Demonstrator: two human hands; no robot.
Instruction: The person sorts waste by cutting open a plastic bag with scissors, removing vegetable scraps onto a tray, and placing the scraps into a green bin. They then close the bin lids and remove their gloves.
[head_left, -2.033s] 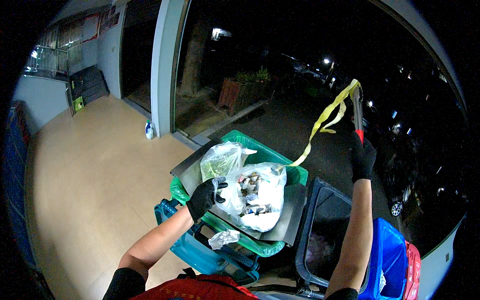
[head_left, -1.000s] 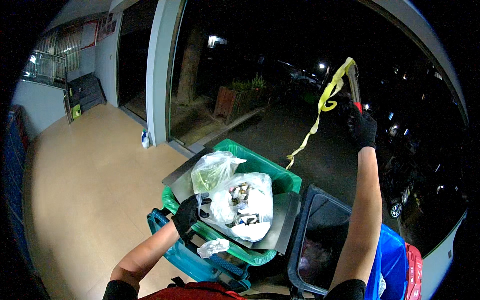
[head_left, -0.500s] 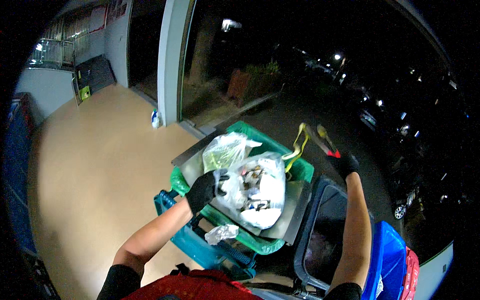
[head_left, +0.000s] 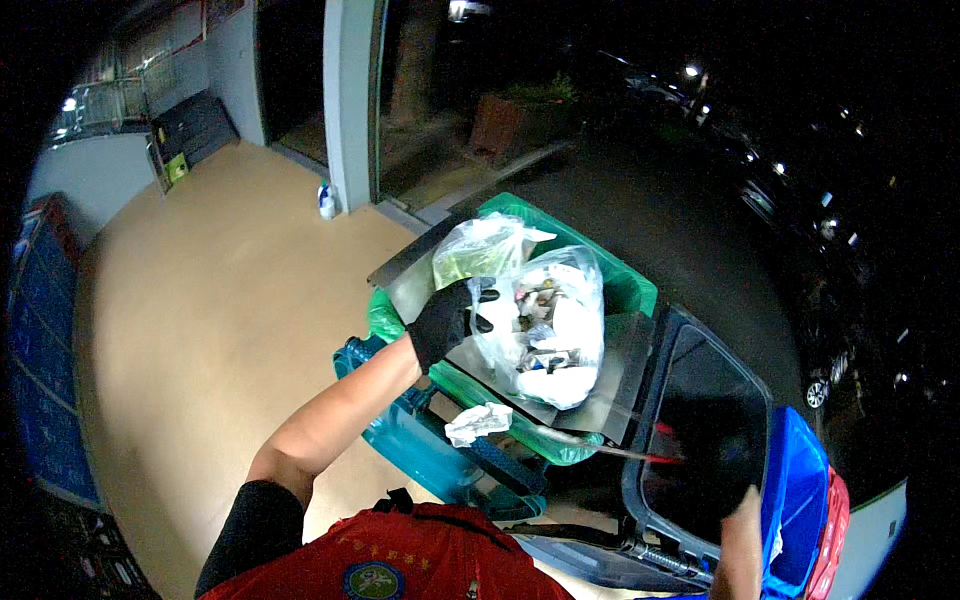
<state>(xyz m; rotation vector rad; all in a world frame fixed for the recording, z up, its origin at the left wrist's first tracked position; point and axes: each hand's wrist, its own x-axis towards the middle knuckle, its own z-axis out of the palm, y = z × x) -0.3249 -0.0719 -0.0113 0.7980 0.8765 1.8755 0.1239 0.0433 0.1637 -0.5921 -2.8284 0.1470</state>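
A clear plastic bag of mixed rubbish [head_left: 560, 345] lies on a metal sheet across the top of a green-lined bin [head_left: 632, 285]. My left hand [head_left: 445, 322], in a black glove, grips this bag by its left side. Behind it sits a second clear bag [head_left: 478, 252] with pale green contents. My right hand [head_left: 722, 470], also gloved in black, is smeared by motion over the dark bin at the right. Long thin tongs with red grips [head_left: 662, 458] reach leftward from it, blurred too, across the green bin's near edge.
A crumpled white plastic piece [head_left: 478, 424] rests on the green bin's near side. At the right stand a dark lidded bin [head_left: 700, 400], a blue bin [head_left: 795, 490] and a red one [head_left: 838, 530]. A white bottle [head_left: 326, 200] stands by the pillar [head_left: 350, 110].
The right hand and tongs have swung down and toward me from beyond the bins. A yellow strip near the tongs no longer shows. The left hand stays at the bag while the view shifts.
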